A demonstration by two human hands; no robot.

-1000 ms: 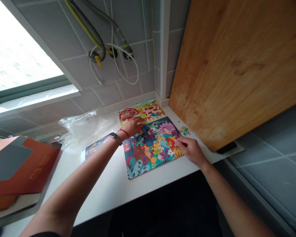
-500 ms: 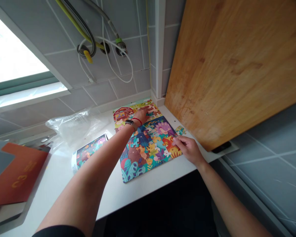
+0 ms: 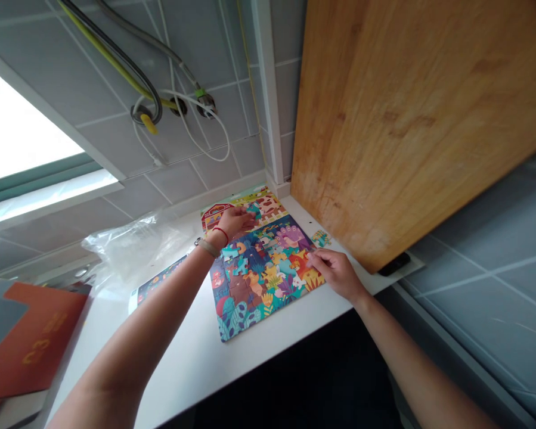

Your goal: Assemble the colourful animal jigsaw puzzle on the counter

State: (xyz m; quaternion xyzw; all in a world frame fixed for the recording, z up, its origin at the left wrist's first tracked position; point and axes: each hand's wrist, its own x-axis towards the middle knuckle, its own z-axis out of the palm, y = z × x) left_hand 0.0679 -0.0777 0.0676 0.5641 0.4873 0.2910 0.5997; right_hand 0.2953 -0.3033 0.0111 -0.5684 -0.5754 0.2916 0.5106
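Observation:
A colourful animal jigsaw puzzle lies flat on the white counter, near the wall corner. My left hand, with a watch and a red band at the wrist, is closed over the puzzle's far part and pinches a teal puzzle piece. My right hand rests on the puzzle's right edge with fingers curled and pressed on the pieces; nothing is seen held in it. A loose puzzle piece lies on the counter just right of the puzzle.
A large wooden cutting board leans against the wall at the right. A clear plastic bag and a printed picture card lie left of the puzzle. A red and grey box sits far left. Hoses and cables hang on the tiled wall.
My left hand drew back a little from the puzzle's far edge and now holds a teal piece lifted. My right hand stayed at the right edge. The view shifted slightly.

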